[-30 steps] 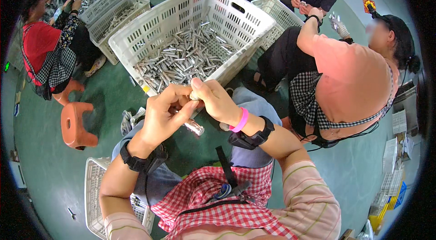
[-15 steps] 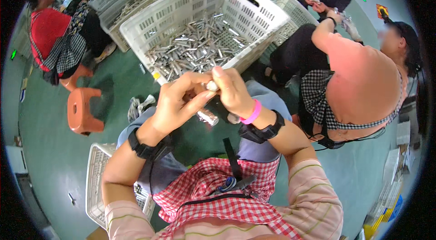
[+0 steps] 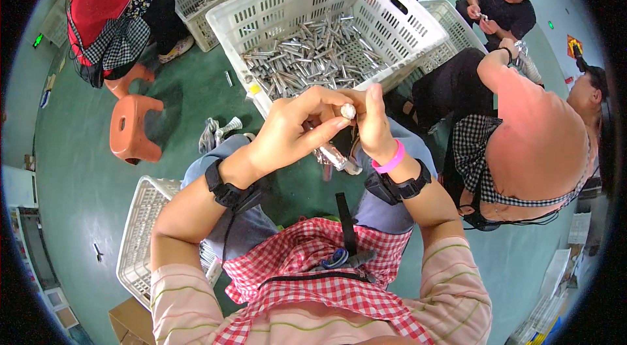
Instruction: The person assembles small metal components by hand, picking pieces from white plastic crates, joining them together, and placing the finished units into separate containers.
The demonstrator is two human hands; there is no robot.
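Observation:
My left hand [image 3: 297, 133] is closed, thumb and forefinger pinching a small whitish-silver piece with a rounded end [image 3: 347, 111]. Close against it is my right hand [image 3: 377, 128], fingers curled and thumb raised beside the piece; what its fingers hold is hidden. Below both hands a shiny silver foil-like roll [image 3: 332, 156] shows, and I cannot tell which hand has it. Beyond my hands stands a large white slotted crate [image 3: 261, 18] with many short silver metal tubes [image 3: 304, 61] heaped in it.
An orange stool [image 3: 132, 126] stands on the green floor at left. Another white crate [image 3: 140, 240] is by my left side, near a cardboard box [image 3: 130, 320]. Co-workers sit around, one in pink [image 3: 542, 129] close at right. A whitish crumpled item [image 3: 219, 133] lies by my left knee.
The view has shifted, so the crate and my hands appear farther right. My right thumb has come away from the whitish-silver piece, which stays in my left hand's pinch.

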